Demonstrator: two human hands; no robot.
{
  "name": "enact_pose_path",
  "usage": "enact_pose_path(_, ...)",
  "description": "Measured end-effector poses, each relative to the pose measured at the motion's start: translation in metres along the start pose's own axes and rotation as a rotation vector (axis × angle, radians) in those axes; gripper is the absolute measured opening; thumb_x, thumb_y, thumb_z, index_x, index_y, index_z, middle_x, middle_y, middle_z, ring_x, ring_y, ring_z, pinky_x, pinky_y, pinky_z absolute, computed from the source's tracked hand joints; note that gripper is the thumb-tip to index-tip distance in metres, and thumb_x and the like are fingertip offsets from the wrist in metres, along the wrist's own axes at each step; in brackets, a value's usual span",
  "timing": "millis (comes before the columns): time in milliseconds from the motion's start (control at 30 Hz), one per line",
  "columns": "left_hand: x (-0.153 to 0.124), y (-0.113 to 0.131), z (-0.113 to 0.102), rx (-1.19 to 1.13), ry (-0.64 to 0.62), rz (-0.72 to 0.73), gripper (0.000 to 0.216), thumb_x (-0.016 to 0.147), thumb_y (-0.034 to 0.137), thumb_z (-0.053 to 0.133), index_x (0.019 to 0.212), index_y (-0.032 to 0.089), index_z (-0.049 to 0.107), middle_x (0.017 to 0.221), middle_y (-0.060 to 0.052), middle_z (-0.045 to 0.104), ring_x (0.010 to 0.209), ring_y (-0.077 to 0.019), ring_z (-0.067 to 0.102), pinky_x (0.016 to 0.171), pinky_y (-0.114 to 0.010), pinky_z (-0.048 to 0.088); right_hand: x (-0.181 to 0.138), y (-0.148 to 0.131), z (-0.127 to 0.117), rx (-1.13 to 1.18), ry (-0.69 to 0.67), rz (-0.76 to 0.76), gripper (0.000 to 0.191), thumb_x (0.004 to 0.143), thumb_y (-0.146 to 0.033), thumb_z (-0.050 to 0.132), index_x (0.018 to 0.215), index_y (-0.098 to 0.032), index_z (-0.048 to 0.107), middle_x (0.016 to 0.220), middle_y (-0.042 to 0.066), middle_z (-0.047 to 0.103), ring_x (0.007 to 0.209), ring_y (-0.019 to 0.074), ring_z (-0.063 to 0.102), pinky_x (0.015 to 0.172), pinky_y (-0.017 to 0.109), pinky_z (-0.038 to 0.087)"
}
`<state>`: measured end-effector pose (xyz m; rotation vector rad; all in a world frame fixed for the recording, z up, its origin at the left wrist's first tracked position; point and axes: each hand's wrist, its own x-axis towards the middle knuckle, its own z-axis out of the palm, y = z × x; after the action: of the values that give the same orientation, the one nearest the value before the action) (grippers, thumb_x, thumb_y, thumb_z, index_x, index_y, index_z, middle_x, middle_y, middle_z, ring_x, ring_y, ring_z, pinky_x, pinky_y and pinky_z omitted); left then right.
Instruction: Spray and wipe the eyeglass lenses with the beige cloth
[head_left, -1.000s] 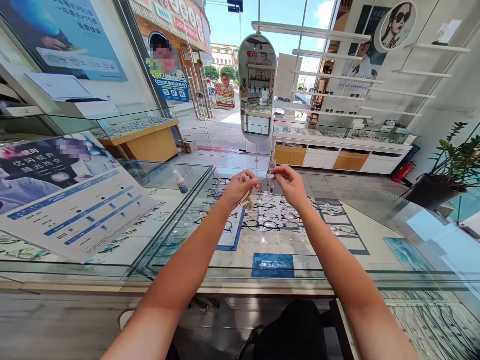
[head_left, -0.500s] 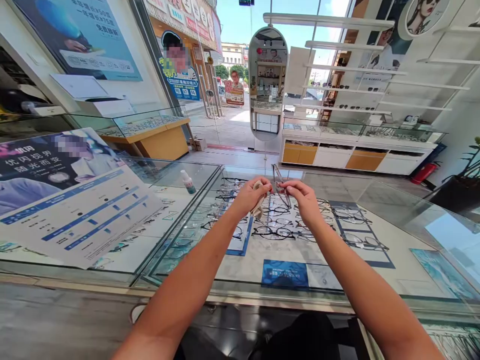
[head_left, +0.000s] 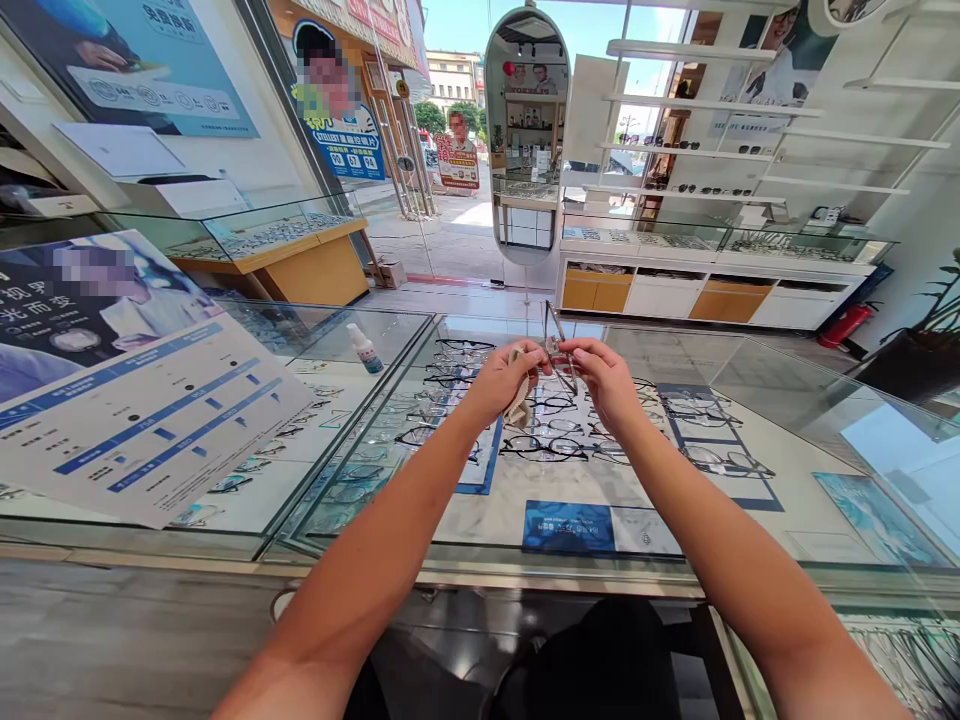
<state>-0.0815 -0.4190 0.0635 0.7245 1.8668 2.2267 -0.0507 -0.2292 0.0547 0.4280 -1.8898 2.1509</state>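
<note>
Above the glass counter, a pair of eyeglasses (head_left: pixel 564 372) is held up on edge between my hands. My right hand (head_left: pixel 600 372) is closed, pinching the frame from the right. In my left hand (head_left: pixel 516 375), also closed, is a beige cleaning cloth (head_left: pixel 517 412), bunched up and hanging below the fingers. The left fingertips meet the glasses' left side; whether cloth lies between them and the lens I cannot tell. Rows of eyeglasses (head_left: pixel 544 449) lie under the glass beneath my hands.
A glass display counter (head_left: pixel 465 555) spans the front. On its left stand a small spray bottle (head_left: pixel 365 349) and a large printed sheet (head_left: pixel 157 420). A blue card (head_left: pixel 568 526) lies near the front edge. Beyond are a tall mirror (head_left: pixel 528 140) and a white cabinet (head_left: pixel 660 296).
My left fingers have shifted closer onto the glasses, and the cloth hangs more openly. The view has tilted slightly downward and turned a little right.
</note>
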Motion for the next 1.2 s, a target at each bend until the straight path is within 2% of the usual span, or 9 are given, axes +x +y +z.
enact_pose_path(167,-0.0006,-0.0008,-0.0011,0.047,0.054,0.023,0.032,0.087,0.049,0.076,0.087,0.019,0.065,0.080,-0.001,0.068,0.059,-0.0106,0.049,0.055,-0.026,0.037,-0.0006,-0.0024,-0.0006,0.002,-0.001,0.013,0.024,0.090,-0.048,0.072,0.100,-0.028,0.080,0.110,0.003,0.080,0.109,0.0250,0.072,0.100,0.038,0.054)
enact_pose_path(267,0.0000,0.0005,-0.0035,0.040,0.139,0.049,0.031,0.085,0.047,0.078,0.087,0.019,0.065,0.077,0.000,0.066,0.058,-0.0106,0.047,0.054,-0.026,0.034,-0.0006,-0.0028,-0.0012,0.005,-0.016,0.007,0.022,0.090,-0.047,0.073,0.095,-0.027,0.080,0.103,0.002,0.080,0.104,0.0240,0.072,0.099,0.038,0.053)
enact_pose_path(400,0.0012,0.0021,-0.0048,0.065,0.200,0.068,0.033,0.081,0.049,0.081,0.086,0.020,0.065,0.072,0.001,0.063,0.055,-0.0102,0.042,0.053,-0.027,0.030,0.0003,0.0010,-0.0031,-0.020,-0.046,-0.004,0.022,0.090,-0.049,0.074,0.094,-0.028,0.081,0.105,0.002,0.080,0.103,0.0238,0.070,0.098,0.038,0.052)
enact_pose_path(533,0.0019,0.0019,-0.0039,0.088,0.192,0.070,0.036,0.078,0.050,0.083,0.087,0.020,0.065,0.071,0.002,0.063,0.056,-0.0108,0.042,0.054,-0.027,0.030,0.0010,0.0045,-0.0037,-0.043,-0.061,0.002,0.023,0.090,-0.050,0.074,0.094,-0.028,0.080,0.104,0.001,0.079,0.102,0.0237,0.069,0.097,0.038,0.052)
enact_pose_path(700,0.0007,0.0041,-0.0021,0.081,0.161,0.080,0.037,0.077,0.050,0.084,0.084,0.019,0.065,0.072,0.000,0.065,0.060,-0.0113,0.046,0.059,-0.026,0.034,0.0008,0.0032,-0.0024,-0.005,-0.056,0.045,0.022,0.087,-0.048,0.077,0.090,-0.026,0.075,0.093,0.000,0.076,0.094,0.0222,0.071,0.093,0.036,0.052)
enact_pose_path(800,-0.0010,0.0066,-0.0005,0.081,0.147,0.061,0.039,0.075,0.050,0.086,0.083,0.019,0.065,0.071,0.001,0.064,0.059,-0.0107,0.045,0.057,-0.026,0.033,0.0008,0.0003,-0.0006,0.060,-0.046,0.116,0.026,0.080,-0.049,0.081,0.089,-0.027,0.070,0.087,-0.001,0.075,0.087,0.0220,0.072,0.091,0.036,0.054)
enact_pose_path(900,-0.0020,0.0079,0.0010,0.066,0.130,0.056,0.039,0.073,0.050,0.087,0.083,0.019,0.065,0.068,0.003,0.060,0.058,-0.0102,0.044,0.057,-0.026,0.032,0.0013,-0.0013,0.0010,0.110,-0.091,0.215,0.032,0.074,-0.049,0.083,0.092,-0.026,0.070,0.084,0.000,0.076,0.084,0.0230,0.073,0.089,0.038,0.054)
enact_pose_path(1200,-0.0002,0.0018,-0.0034,0.111,0.129,0.062,0.035,0.076,0.048,0.087,0.078,0.019,0.068,0.070,0.000,0.064,0.062,-0.0122,0.049,0.060,-0.026,0.036,0.0042,-0.0034,-0.0015,0.153,-0.098,0.315,0.030,0.067,-0.048,0.084,0.072,-0.024,0.066,0.078,0.002,0.071,0.079,0.0201,0.065,0.079,0.034,0.052)
